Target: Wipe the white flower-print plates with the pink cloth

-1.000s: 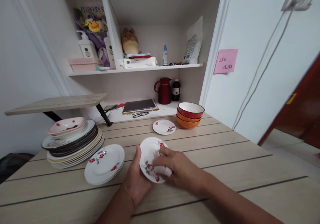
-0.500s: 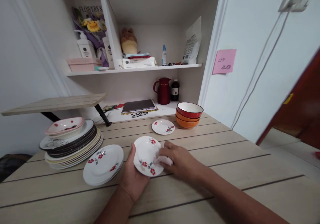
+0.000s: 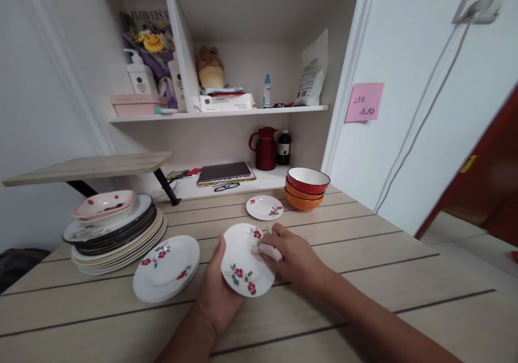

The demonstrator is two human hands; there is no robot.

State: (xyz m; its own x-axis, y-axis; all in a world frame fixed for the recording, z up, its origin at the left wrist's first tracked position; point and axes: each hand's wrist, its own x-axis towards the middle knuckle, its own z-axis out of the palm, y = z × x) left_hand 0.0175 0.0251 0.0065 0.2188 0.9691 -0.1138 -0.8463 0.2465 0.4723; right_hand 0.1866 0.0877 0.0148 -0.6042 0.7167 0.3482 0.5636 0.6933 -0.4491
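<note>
A small white plate with red flowers (image 3: 245, 255) is tilted up above the table, gripped at its left edge by my left hand (image 3: 220, 287), thumb over the rim and fingers underneath. Pressed to the plate's right side is a pale crumpled cloth or tissue (image 3: 269, 251), bunched in the closed fingers of my right hand (image 3: 293, 255). To the left lies a short stack of larger flowered plates (image 3: 162, 271). Another small flowered plate (image 3: 261, 207) rests flat on the table behind my hands.
Bowls, red over orange (image 3: 305, 196), are stacked at the back right. At far left, a tall pile of plates (image 3: 121, 239) carries a pink-rimmed dish (image 3: 105, 205) under a raised wooden shelf (image 3: 89, 168). A red jug (image 3: 266, 148) and a laptop (image 3: 224, 172) sit behind.
The held plate has shifted slightly right and turned a little in my left hand. My right hand with the cloth has moved up a bit across the plate's right side.
</note>
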